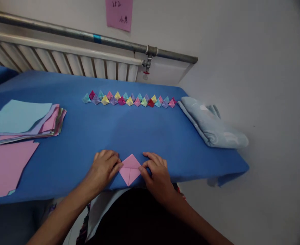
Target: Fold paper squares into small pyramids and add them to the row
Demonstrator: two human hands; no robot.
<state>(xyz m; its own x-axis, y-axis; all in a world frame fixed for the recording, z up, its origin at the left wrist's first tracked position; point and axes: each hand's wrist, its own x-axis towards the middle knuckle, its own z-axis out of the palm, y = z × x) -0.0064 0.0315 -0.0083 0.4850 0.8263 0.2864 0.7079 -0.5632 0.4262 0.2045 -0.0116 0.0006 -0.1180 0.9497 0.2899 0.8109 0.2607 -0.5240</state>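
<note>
A small folded square of pink paper point(130, 167) lies near the table's front edge, one corner turned toward me. Creases cross its middle and run down its lower half. My left hand point(105, 166) pinches its left corner between thumb and fingers. At the right corner, my right hand point(156, 172) grips the paper with thumb and forefinger, its other fingers bent above the cloth. Farther back, small folded paper pieces point(129, 101) in several colours stand in two staggered rows.
On the left lie a stack of coloured paper sheets point(25, 117) and pink sheets point(7, 166). A folded pale blue cloth point(213, 126) rests at the right end of the blue-covered table point(94, 127). Behind stand a white radiator point(63, 61) and a metal pipe point(70, 32).
</note>
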